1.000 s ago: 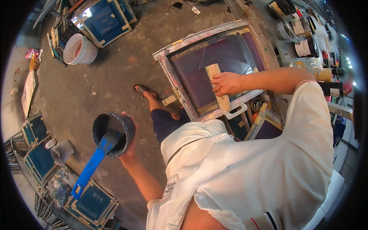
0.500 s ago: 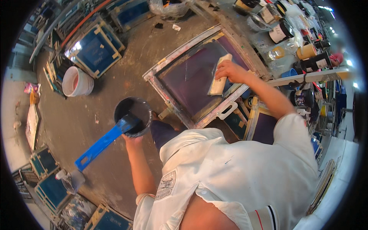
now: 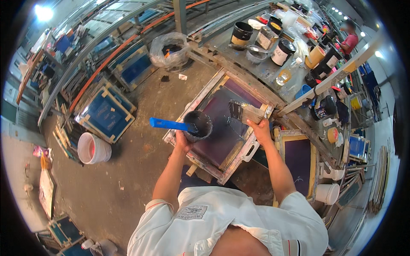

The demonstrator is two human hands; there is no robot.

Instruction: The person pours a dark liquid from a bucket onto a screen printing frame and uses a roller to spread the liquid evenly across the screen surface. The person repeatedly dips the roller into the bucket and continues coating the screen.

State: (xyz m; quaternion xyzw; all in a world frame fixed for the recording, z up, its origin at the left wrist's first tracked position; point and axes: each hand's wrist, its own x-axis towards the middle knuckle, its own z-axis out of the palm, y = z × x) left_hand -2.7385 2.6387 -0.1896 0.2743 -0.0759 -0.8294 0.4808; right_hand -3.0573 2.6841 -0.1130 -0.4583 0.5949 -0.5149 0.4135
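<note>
My left hand point(image 3: 183, 142) grips a dark ink-smeared tub point(image 3: 206, 128) over the left side of a screen-printing frame. A blue-handled tool point(image 3: 168, 124) leans out of the tub toward the left; its lower end is hidden inside. In my right hand point(image 3: 260, 131) is a squeegee point(image 3: 253, 114) with a pale wooden grip and a dark, wet-looking blade edge. It is held tilted above the right part of the frame's purple mesh point(image 3: 220, 149). The frame's worn border point(image 3: 232, 167) carries a white handle point(image 3: 251, 151) on its near right side.
Ink tubs, a clear bottle point(image 3: 287, 73) and cloths crowd the bench at upper right. A metal rail point(image 3: 329, 77) crosses there. Another screen point(image 3: 297, 164) leans to the right. At left are a white bucket point(image 3: 93, 147) and stacked blue screens point(image 3: 105, 112). A person point(image 3: 350, 39) stands far right.
The tub with the blue-handled tool has moved right, from beside the frame to over it. The squeegee has turned and come up, its inked edge now showing. The view has tilted upward.
</note>
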